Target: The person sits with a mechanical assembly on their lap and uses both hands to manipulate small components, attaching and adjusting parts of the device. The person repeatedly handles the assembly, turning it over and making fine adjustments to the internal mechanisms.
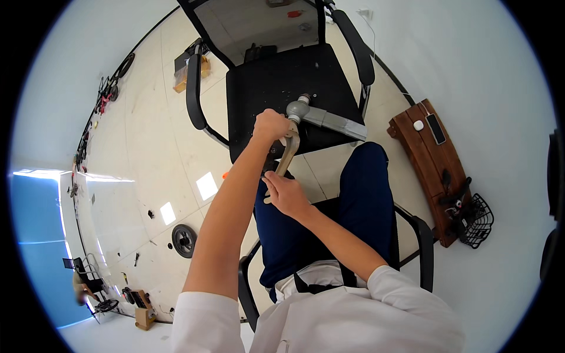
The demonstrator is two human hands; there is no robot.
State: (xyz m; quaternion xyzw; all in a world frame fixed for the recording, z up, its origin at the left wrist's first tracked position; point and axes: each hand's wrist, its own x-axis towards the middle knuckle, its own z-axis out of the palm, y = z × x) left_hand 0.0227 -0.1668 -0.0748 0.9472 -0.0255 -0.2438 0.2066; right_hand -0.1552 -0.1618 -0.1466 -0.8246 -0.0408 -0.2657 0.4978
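A grey metal part [326, 119], a flat bar with a round joint at one end, lies over the front of a black chair seat [276, 82]. A curved beige metal arm [289, 152] hangs down from that joint. My left hand [271, 125] grips the top of the arm next to the joint. My right hand [283, 193] is lower, fingers closed around the arm's bottom end, above my lap in dark blue trousers.
I sit in a black armchair [421, 244]. A brown wooden bench [432, 165] with a phone, small items and a black wire basket [478, 220] stands at the right. A small black wheel [184, 240] lies on the tiled floor at the left, and a cardboard box [182, 73] sits farther back.
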